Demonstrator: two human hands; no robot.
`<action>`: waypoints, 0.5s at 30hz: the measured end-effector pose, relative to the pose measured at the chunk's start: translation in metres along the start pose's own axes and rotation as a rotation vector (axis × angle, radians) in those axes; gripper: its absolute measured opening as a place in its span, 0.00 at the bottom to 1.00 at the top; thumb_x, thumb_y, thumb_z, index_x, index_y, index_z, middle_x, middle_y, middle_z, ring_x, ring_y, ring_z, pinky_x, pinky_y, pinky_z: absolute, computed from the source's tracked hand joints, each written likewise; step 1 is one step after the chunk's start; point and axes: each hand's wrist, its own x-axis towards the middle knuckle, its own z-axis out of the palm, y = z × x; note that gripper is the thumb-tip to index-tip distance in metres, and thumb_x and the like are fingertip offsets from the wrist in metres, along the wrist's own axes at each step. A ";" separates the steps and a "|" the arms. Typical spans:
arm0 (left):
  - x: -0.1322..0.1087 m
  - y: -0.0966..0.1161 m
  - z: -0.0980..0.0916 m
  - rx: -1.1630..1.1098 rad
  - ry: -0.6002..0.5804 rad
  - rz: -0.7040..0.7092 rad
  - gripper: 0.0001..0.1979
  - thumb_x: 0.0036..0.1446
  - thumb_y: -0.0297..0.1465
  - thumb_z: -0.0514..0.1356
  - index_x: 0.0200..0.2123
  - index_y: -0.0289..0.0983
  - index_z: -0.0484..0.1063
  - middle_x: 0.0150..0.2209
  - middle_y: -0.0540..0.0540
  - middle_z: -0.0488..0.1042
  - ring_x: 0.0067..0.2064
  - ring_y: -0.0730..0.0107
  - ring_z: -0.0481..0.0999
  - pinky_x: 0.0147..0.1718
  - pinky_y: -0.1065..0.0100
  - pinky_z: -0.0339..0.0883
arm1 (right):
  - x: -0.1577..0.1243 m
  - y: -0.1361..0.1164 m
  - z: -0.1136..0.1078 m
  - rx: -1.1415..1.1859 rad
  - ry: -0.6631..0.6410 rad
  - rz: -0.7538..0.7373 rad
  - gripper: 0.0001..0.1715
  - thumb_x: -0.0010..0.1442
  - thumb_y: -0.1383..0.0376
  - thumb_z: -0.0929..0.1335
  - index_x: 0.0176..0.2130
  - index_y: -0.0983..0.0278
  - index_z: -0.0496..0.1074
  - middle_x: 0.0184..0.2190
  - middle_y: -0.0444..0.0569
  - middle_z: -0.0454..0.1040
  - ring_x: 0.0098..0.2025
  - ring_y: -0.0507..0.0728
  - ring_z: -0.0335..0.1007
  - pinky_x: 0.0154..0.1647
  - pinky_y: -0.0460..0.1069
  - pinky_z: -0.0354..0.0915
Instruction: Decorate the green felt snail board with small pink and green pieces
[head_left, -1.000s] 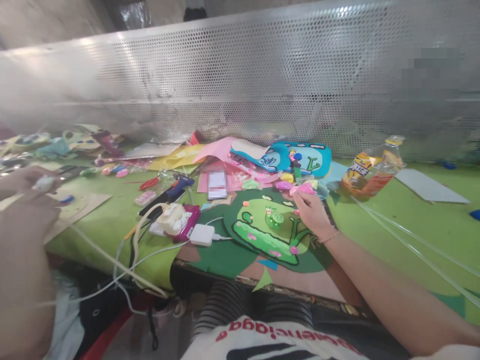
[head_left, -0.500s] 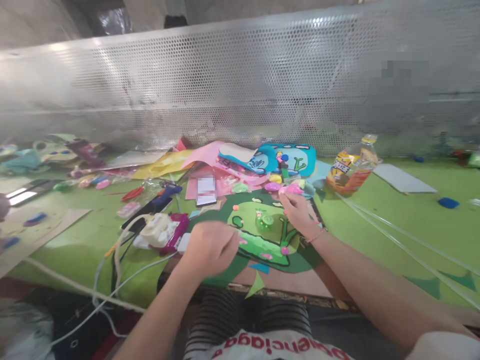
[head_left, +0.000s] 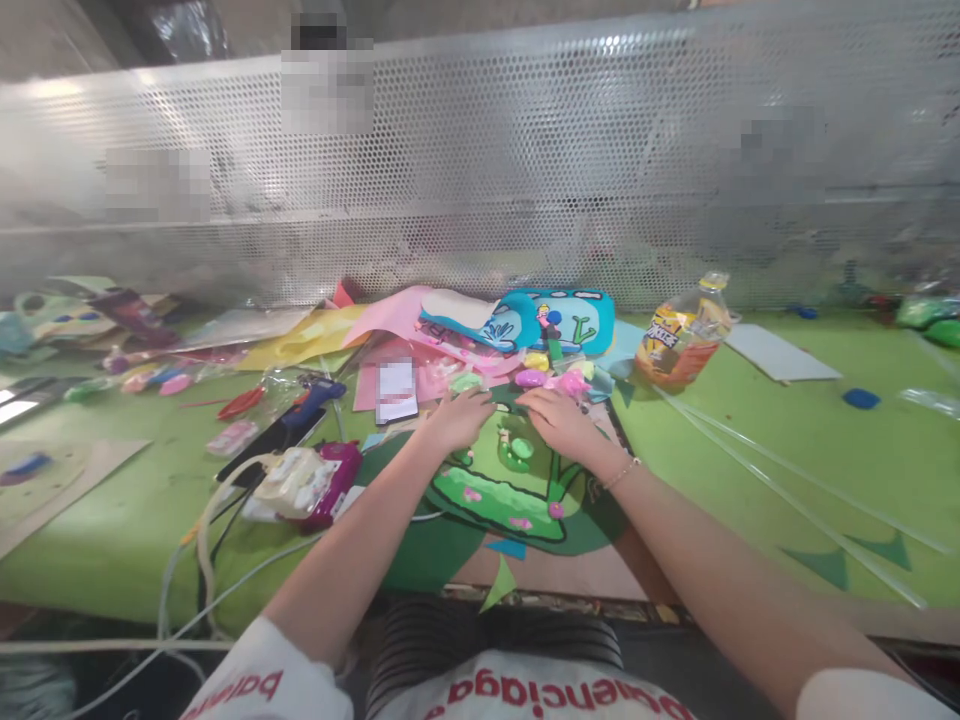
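Note:
A green craft picture (head_left: 480, 510) lies in front of me, with black outlines, pink flowers and a raised green snail (head_left: 516, 450) in its middle. My left hand (head_left: 459, 418) rests at its upper left edge, fingers stretched out towards a light green clay packet (head_left: 466, 382). Opposite it, my right hand (head_left: 561, 422) lies over the upper right part, fingers extended just below purple clay (head_left: 529, 378) and pink clay (head_left: 571, 384). Nothing shows in either hand; the undersides of the fingers are hidden.
A phone (head_left: 396, 390) lies left of the picture, near a power strip (head_left: 300, 485) with cables and a blue glue gun (head_left: 315, 400). Behind are blue craft pictures (head_left: 577, 320). An orange drink bottle (head_left: 679, 345) stands right. A perforated metal panel (head_left: 465, 170) borders the table.
My left hand has moved forward from the picture's lower left to its upper edge, its fingers unfolding. My right hand has drawn slightly left, away from the pink clay.

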 end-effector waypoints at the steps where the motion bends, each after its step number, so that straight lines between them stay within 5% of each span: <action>1: -0.002 0.001 -0.001 -0.006 -0.017 -0.004 0.29 0.53 0.17 0.47 0.58 0.41 0.61 0.64 0.43 0.56 0.66 0.58 0.49 0.60 0.43 0.47 | 0.000 0.000 0.002 -0.036 -0.041 0.010 0.22 0.63 0.67 0.56 0.50 0.67 0.71 0.52 0.57 0.70 0.52 0.61 0.65 0.54 0.57 0.59; 8: 0.001 0.006 -0.011 -0.007 -0.117 0.001 0.27 0.54 0.17 0.47 0.57 0.39 0.61 0.58 0.40 0.66 0.57 0.63 0.67 0.56 0.57 0.58 | 0.000 -0.012 0.007 -0.141 -0.255 0.072 0.27 0.65 0.64 0.52 0.59 0.61 0.65 0.60 0.51 0.64 0.62 0.62 0.57 0.64 0.64 0.42; 15: -0.003 0.009 -0.020 0.010 -0.211 0.008 0.23 0.54 0.21 0.52 0.54 0.38 0.65 0.52 0.38 0.72 0.49 0.60 0.74 0.44 0.66 0.67 | 0.002 -0.015 0.003 -0.155 -0.294 0.065 0.27 0.65 0.64 0.53 0.57 0.62 0.67 0.59 0.52 0.65 0.61 0.62 0.58 0.63 0.64 0.45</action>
